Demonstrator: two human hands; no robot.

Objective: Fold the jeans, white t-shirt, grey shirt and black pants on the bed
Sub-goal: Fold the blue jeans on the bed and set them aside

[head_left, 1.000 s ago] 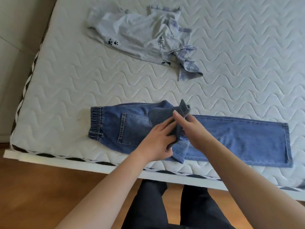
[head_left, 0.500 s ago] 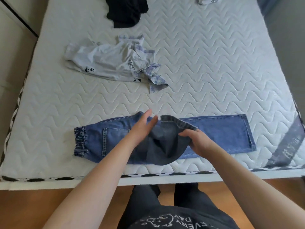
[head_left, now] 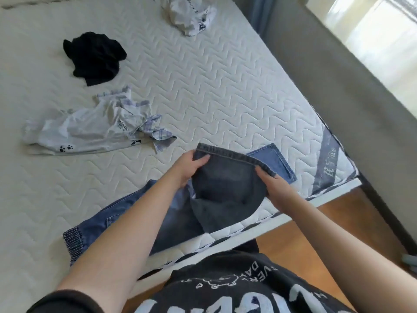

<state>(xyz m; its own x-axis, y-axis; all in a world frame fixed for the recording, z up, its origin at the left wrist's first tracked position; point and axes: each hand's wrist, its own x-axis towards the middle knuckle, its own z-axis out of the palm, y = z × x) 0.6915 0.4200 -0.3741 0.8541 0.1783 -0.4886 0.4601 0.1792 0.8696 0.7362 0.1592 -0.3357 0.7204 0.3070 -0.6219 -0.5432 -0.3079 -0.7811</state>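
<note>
1. Jeans (head_left: 171, 213) lie along the near edge of the bed (head_left: 225, 86), waistband end (head_left: 73, 242) toward the person's left, one leg hem (head_left: 277, 161) still flat at the right.
2. Left hand (head_left: 188, 168) and right hand (head_left: 274, 188) each pinch a corner of the other leg's hem, fingers curled over the cloth, thumbs underneath and hidden. That leg is lifted and doubled back, its dark inner face showing.
3. Long axis: runs left to right along the mattress edge, slanted in view; part of the fold hangs past the edge.
4. Step in hand, as I judge it: carrying the hem toward the waistband. Keep both corners level and taut, lay the hem square on the waistband, then smooth the crease.
5. Not yet folded: grey shirt (head_left: 90, 129), black pants (head_left: 94, 57), white t-shirt (head_left: 191, 14), all crumpled farther up the bed.
</note>
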